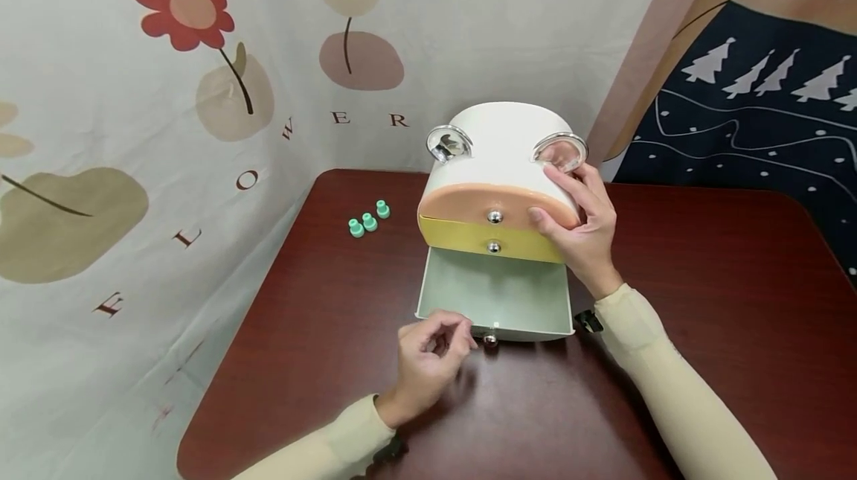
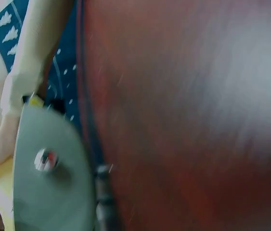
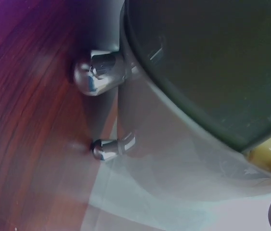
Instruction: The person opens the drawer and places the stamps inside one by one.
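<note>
table (image 1: 703, 301): dark red-brown wood-look top, smooth, with a soft sheen
drawer box (image 1: 502, 138): smooth white plastic, semi-gloss
bottom drawer (image 1: 495, 294): pale green plastic, matt
drawer knobs (image 1: 494, 216): polished chrome-like metal, mirror-bright
green pegs (image 1: 369, 222): matt mint plastic
backdrop (image 1: 134, 93): printed cloth, matt
sleeves (image 1: 676, 383): cream knit fabric

Drawer box (image 1: 505, 141): white body, with a peach top drawer (image 1: 469, 206), a yellow middle drawer (image 1: 462, 236) and a pale green bottom drawer (image 1: 495, 290). Knobs (image 1: 495, 216): shiny silver. Table (image 1: 703, 301): dark reddish-brown. Three small pegs (image 1: 369, 221): mint green. Sleeves (image 1: 676, 383): cream. Left wall cloth (image 1: 167, 93): off-white with red and beige flowers and brown letters. Right cloth (image 1: 770, 100): navy with white trees.
</note>
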`<state>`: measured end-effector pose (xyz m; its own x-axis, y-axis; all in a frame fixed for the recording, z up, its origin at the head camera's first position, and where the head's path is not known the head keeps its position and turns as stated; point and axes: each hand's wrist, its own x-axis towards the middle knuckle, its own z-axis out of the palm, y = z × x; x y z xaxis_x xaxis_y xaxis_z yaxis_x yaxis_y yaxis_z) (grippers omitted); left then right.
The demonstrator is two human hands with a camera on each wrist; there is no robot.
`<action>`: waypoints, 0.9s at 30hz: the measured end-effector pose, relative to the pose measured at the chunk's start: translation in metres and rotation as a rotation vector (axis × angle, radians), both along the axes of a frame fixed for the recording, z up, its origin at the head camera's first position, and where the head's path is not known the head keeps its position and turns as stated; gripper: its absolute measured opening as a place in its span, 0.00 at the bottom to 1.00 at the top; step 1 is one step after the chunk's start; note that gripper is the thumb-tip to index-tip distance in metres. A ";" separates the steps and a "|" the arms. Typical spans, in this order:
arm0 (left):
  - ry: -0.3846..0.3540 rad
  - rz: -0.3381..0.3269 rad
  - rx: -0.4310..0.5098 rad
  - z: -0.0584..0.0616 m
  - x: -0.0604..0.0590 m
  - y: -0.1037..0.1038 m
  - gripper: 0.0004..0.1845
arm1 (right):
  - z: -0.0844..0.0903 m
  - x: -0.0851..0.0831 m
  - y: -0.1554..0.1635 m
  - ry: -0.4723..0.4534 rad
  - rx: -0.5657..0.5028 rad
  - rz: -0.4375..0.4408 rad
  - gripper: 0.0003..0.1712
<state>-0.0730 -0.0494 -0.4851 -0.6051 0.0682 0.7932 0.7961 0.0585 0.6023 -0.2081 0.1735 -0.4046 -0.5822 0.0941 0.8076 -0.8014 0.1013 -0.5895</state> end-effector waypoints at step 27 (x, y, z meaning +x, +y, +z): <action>-0.398 0.655 -0.137 0.021 -0.093 -0.147 0.25 | -0.011 -0.008 0.003 0.000 0.034 -0.040 0.43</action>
